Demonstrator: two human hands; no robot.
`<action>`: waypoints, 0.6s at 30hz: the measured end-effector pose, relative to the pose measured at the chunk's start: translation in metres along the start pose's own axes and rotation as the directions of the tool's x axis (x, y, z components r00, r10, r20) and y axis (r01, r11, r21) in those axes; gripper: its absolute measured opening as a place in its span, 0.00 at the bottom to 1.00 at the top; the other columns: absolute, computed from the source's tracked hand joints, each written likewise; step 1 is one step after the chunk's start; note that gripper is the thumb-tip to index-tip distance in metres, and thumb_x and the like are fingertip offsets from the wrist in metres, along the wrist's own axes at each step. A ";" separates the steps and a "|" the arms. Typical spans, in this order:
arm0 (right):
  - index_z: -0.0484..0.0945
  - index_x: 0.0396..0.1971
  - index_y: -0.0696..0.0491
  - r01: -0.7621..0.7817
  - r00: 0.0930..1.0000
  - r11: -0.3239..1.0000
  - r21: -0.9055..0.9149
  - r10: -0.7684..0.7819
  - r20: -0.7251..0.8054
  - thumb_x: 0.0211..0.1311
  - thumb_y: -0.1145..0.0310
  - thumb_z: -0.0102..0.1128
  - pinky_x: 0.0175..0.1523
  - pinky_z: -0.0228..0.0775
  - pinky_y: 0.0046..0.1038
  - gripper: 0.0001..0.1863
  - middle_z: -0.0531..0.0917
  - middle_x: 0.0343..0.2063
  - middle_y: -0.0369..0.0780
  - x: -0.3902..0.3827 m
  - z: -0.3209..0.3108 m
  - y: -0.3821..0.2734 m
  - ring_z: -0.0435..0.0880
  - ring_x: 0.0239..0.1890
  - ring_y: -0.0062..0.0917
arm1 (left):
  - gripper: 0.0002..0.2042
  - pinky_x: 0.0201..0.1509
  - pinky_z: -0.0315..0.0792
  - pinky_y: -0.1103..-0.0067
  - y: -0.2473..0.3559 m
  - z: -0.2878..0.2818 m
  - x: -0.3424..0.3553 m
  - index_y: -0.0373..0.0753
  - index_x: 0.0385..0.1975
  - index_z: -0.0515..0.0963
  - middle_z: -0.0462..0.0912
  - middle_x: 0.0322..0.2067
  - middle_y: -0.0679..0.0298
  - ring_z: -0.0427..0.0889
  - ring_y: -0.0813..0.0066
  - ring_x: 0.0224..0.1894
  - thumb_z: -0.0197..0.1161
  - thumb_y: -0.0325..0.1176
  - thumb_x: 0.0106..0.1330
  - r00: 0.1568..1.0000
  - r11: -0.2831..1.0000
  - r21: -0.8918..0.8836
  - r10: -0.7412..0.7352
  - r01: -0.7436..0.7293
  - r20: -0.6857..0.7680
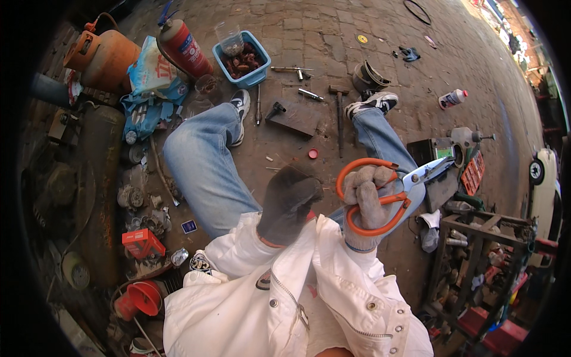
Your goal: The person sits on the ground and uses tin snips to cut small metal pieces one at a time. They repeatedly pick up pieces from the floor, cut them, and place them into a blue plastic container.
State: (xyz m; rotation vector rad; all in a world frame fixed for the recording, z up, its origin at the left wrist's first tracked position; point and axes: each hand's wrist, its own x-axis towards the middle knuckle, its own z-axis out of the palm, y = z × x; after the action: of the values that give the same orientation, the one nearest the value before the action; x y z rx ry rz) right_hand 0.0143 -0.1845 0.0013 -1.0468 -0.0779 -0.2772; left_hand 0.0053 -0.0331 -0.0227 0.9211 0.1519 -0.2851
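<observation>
My right hand (370, 199), in a grey work glove, is closed round the orange handles of a pair of large scissors (419, 174). The metal blades point up and to the right, over my right knee. My left hand (289, 202), in a black glove, is curled closed in front of my jacket. Whatever its fingers may hold is hidden. Between my legs a flat metal block (295, 116) lies on the brick floor, with a hammer (339, 116) to its right. A small red cap (313, 153) rests just beyond my left hand.
A blue basin (266, 62) of reddish-brown scraps stands ahead, beside a fire extinguisher (185, 47) and an orange gas cylinder (107, 59). Rightward are a bottle (453, 99) and a metal frame (440, 262) full of parts. A red funnel (144, 297) sits lower left.
</observation>
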 end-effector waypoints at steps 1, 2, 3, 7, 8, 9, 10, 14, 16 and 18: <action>0.67 0.29 0.51 0.030 0.999 0.999 -0.032 -0.029 0.036 0.59 0.77 0.55 0.24 0.60 0.21 0.06 0.73 0.20 0.36 0.000 -0.002 0.001 0.68 0.18 0.18 | 0.08 0.35 0.68 0.83 0.000 0.002 0.000 0.37 0.38 0.74 0.75 0.29 0.66 0.73 0.81 0.31 0.63 0.28 0.60 1.000 1.000 -0.011 0.009 -0.009 -0.008; 0.66 0.34 0.49 0.040 0.998 0.997 -0.058 -0.038 0.043 0.62 0.76 0.57 0.25 0.60 0.19 0.09 0.72 0.22 0.36 -0.001 -0.004 0.002 0.68 0.19 0.17 | 0.09 0.34 0.68 0.84 0.000 0.002 -0.001 0.37 0.38 0.74 0.76 0.29 0.67 0.73 0.81 0.31 0.63 0.28 0.60 1.000 1.000 -0.022 0.019 -0.019 -0.016; 0.67 0.34 0.50 0.026 1.000 0.994 -0.111 -0.025 0.004 0.62 0.77 0.57 0.25 0.60 0.20 0.08 0.72 0.22 0.36 -0.002 -0.005 0.003 0.68 0.19 0.17 | 0.08 0.34 0.68 0.84 0.000 0.005 -0.001 0.37 0.37 0.74 0.76 0.29 0.67 0.73 0.82 0.30 0.64 0.28 0.59 0.998 0.999 -0.029 0.045 -0.046 -0.041; 0.69 0.36 0.51 -0.045 0.983 0.985 -0.166 0.014 -0.183 0.61 0.79 0.54 0.25 0.60 0.20 0.07 0.73 0.22 0.36 -0.007 -0.008 0.011 0.68 0.19 0.17 | 0.08 0.29 0.66 0.84 0.005 0.009 -0.001 0.37 0.35 0.75 0.77 0.27 0.67 0.72 0.82 0.27 0.64 0.27 0.58 0.991 0.987 0.096 0.131 -0.129 -0.011; 0.70 0.36 0.51 -0.041 0.978 0.988 -0.149 0.010 -0.206 0.61 0.79 0.53 0.25 0.60 0.20 0.07 0.73 0.22 0.36 -0.008 -0.008 0.013 0.68 0.19 0.18 | 0.07 0.28 0.65 0.85 0.007 0.009 -0.001 0.37 0.34 0.75 0.77 0.27 0.67 0.72 0.83 0.26 0.64 0.27 0.57 0.996 0.989 0.121 0.086 -0.082 -0.023; 0.69 0.34 0.51 -0.048 0.974 0.985 -0.169 0.009 -0.225 0.61 0.81 0.52 0.25 0.61 0.18 0.08 0.72 0.22 0.34 -0.009 -0.007 0.014 0.68 0.20 0.15 | 0.07 0.27 0.64 0.85 0.008 0.010 -0.001 0.37 0.34 0.75 0.77 0.26 0.67 0.71 0.83 0.26 0.64 0.27 0.57 0.995 0.992 0.093 0.088 -0.083 -0.042; 0.68 0.32 0.52 -0.056 0.970 0.981 -0.187 0.009 -0.244 0.61 0.83 0.51 0.25 0.61 0.16 0.08 0.71 0.23 0.32 -0.010 -0.007 0.014 0.69 0.20 0.13 | 0.07 0.26 0.63 0.85 0.009 0.011 -0.001 0.37 0.33 0.76 0.77 0.26 0.66 0.71 0.83 0.25 0.64 0.27 0.57 0.995 0.995 0.070 0.081 -0.078 -0.053; 0.65 0.30 0.52 -0.099 0.982 0.979 -0.179 0.067 -0.176 0.61 0.83 0.50 0.24 0.61 0.14 0.09 0.70 0.23 0.30 -0.010 -0.012 0.014 0.69 0.21 0.11 | 0.06 0.31 0.68 0.83 0.014 0.011 -0.003 0.35 0.35 0.77 0.79 0.29 0.65 0.74 0.82 0.29 0.63 0.24 0.59 0.998 1.000 -0.016 -0.001 0.000 -0.065; 0.65 0.33 0.49 -0.138 0.990 0.990 0.011 0.138 -0.015 0.60 0.80 0.53 0.22 0.59 0.17 0.09 0.72 0.22 0.34 -0.008 -0.017 0.015 0.68 0.19 0.15 | 0.04 0.39 0.72 0.82 0.014 0.010 -0.003 0.32 0.36 0.78 0.81 0.32 0.65 0.77 0.80 0.34 0.61 0.22 0.63 0.997 0.993 -0.115 -0.020 0.011 -0.071; 0.64 0.33 0.48 -0.211 0.977 0.976 0.061 0.208 0.049 0.60 0.78 0.55 0.20 0.58 0.19 0.11 0.72 0.21 0.36 -0.008 -0.020 0.018 0.67 0.17 0.17 | 0.05 0.40 0.72 0.82 0.012 0.010 -0.001 0.32 0.37 0.78 0.81 0.33 0.65 0.78 0.79 0.35 0.61 0.22 0.62 0.996 0.997 -0.062 0.038 -0.042 -0.076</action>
State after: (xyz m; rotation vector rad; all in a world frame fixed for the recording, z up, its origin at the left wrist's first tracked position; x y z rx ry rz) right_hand 0.0097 -0.1923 -0.0253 -0.9860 -0.0145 -0.0603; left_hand 0.0078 -0.0341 -0.0071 0.8710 0.2106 -0.2075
